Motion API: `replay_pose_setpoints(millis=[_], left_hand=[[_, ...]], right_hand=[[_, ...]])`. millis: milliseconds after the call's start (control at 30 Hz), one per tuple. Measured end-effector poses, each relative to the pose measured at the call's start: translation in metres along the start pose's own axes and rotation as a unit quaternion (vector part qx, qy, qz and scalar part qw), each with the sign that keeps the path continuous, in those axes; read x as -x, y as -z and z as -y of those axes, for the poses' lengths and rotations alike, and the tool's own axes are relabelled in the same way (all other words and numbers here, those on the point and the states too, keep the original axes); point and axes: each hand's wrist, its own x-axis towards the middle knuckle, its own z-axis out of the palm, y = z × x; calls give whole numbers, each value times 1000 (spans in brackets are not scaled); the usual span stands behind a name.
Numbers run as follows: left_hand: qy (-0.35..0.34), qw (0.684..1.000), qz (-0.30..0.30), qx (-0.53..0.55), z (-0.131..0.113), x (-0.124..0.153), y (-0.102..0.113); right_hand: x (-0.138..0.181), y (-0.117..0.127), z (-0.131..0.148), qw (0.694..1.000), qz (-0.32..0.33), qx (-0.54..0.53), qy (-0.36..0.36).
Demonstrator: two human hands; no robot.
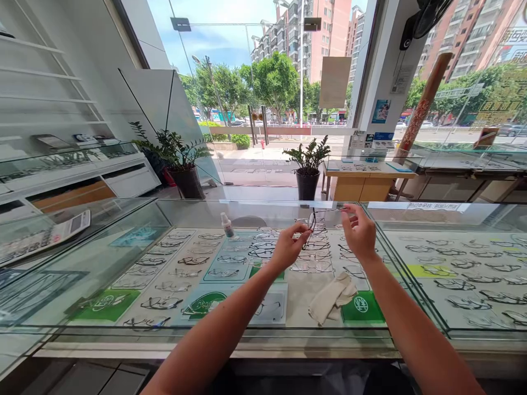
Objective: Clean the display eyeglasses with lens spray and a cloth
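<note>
A dark, thin-framed pair of eyeglasses point(313, 220) is held up above the glass display counter point(263, 334). My left hand point(291, 244) pinches its frame between thumb and fingers. At the end of one outstretched temple arm, my right hand point(359, 230) grips it with thumb and forefinger. A crumpled beige cloth point(329, 299) lies on the countertop below my hands, beside a green card with a white logo point(362, 308). Left of my hands stands a small clear spray bottle point(226, 225).
Rows of eyeglasses point(459, 284) fill the case under the glass. A calculator point(80, 222) lies at far left. Beyond the counter are potted plants point(307, 181), a wooden cabinet point(362, 186) and glass doors facing a street.
</note>
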Motion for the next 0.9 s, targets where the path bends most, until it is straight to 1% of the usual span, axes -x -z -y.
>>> replay_pose_setpoints(millis=[133, 167, 233, 333, 433, 500, 567, 633, 767, 833, 900], left_hand=[[5, 998, -7, 57, -4, -1, -1], [7, 997, -10, 74, -6, -2, -1], [6, 995, -8, 98, -10, -2, -1], [-2, 994, 34, 101, -13, 1, -2], [-8, 995, 61, 81, -12, 5, -5], [-8, 996, 59, 71, -10, 6, -7], [-7, 996, 45, 75, -8, 6, -7], [0, 996, 17, 90, -8, 4, -6], [27, 988, -40, 147, -8, -2, -1], [35, 982, -58, 176, -7, -5, 3], [38, 976, -79, 198, -6, -9, 8]], right_hand=[[10, -6, 7, 999, -9, -42, 8], [14, -9, 11, 999, 3, -52, 9], [21, -14, 18, 996, 48, -71, 10], [28, -20, 25, 989, 115, -88, -3], [29, -22, 27, 985, 140, -93, -29], [29, -22, 26, 984, 138, -97, -49], [28, -22, 24, 985, 128, -96, -65], [27, -23, 22, 985, 123, -92, -81], [25, -23, 16, 984, 109, -86, -110], [25, -23, 14, 989, 103, -60, -81], [24, -22, 13, 992, 119, -18, -32]])
